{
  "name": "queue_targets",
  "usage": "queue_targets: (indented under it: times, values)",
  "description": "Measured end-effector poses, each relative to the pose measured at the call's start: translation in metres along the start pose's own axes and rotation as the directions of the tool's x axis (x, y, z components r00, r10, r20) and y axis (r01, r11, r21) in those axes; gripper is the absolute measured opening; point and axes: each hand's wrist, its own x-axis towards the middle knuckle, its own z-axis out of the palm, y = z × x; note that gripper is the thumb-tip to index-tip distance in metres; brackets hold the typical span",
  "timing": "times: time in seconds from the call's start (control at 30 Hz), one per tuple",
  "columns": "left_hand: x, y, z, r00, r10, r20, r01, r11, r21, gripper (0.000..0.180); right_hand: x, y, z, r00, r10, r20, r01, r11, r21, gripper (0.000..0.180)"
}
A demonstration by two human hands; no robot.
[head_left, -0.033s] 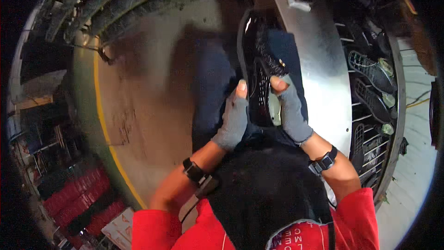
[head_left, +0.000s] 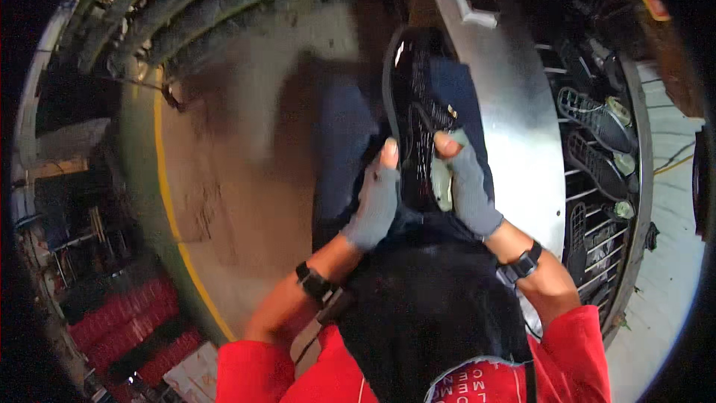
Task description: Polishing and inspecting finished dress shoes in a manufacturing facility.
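A black shoe [head_left: 412, 97] with a glossy toe lies lengthwise over my lap, its toe pointing away from me. Gripping its left side near the heel is my left hand [head_left: 379, 194], in a grey fingerless glove, with the thumb up along the edge. My right hand [head_left: 468, 183], gloved alike, grips the opposite side, thumb pressed on the upper by the opening. A pale lining [head_left: 441, 185] shows beside the right palm. The fingers beneath the shoe are hidden.
A shiny metal table [head_left: 522, 134] stands along my right side. Beyond it, a wire rack [head_left: 593, 257] holds several dark shoes [head_left: 597, 116]. More racks [head_left: 224, 7] stand at the far left. A yellow line [head_left: 170, 213] runs along the floor on the left.
The shoe and both hands sit slightly lower in the picture. The grip looks the same.
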Motion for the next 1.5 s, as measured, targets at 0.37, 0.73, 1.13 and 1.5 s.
queue_targets:
  times: [0.37, 0.73, 1.13, 1.5]
  values:
    - [-0.065, 0.146, 0.004, 0.808, 0.336, 0.484, -0.006, 0.826, -0.564, 0.09, -0.071, -0.067, 0.023, 0.824, -0.561, 0.078, 0.51, 0.795, 0.328, 0.081]
    - [-0.082, 0.099, -0.007, 0.834, 0.449, 0.321, -0.279, 0.845, -0.457, 0.094, -0.079, -0.052, 0.024, 0.805, -0.527, 0.274, 0.495, 0.85, 0.181, 0.057]
    - [-0.035, 0.059, -0.002, 0.748, 0.339, 0.571, -0.448, 0.892, 0.056, 0.099, -0.078, -0.043, -0.021, 0.683, -0.731, 0.004, 0.66, 0.614, -0.433, 0.107]
    - [-0.026, -0.001, -0.025, 0.876, 0.181, 0.447, -0.3, 0.93, 0.211, 0.043, -0.288, 0.1, -0.334, 0.388, -0.258, -0.885, 0.467, 0.883, -0.053, 0.067]
